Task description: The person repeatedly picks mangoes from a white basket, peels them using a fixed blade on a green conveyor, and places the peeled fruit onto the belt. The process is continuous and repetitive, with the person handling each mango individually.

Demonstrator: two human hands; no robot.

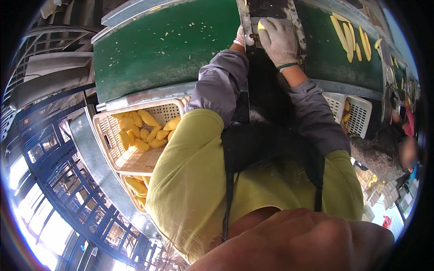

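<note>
My right hand, in a whitish knit glove with a green cuff, curls down over a plate set in a worn metal frame. A bit of yellow fruit shows at its fingertips; the rest of the fruit is hidden under the glove. Left of the frame, my left hand is gloved too and reaches under the frame, so its fingers are hidden. Green belt surfaces lie on both sides; the left one carries small pale scraps. Long yellow fruit slices lie on the right one.
A plastic crate of peeled yellow fruit stands left of my body, with more such fruit below it. Another crate is at the right. A co-worker is close by on the right. Metal edging runs along the belt.
</note>
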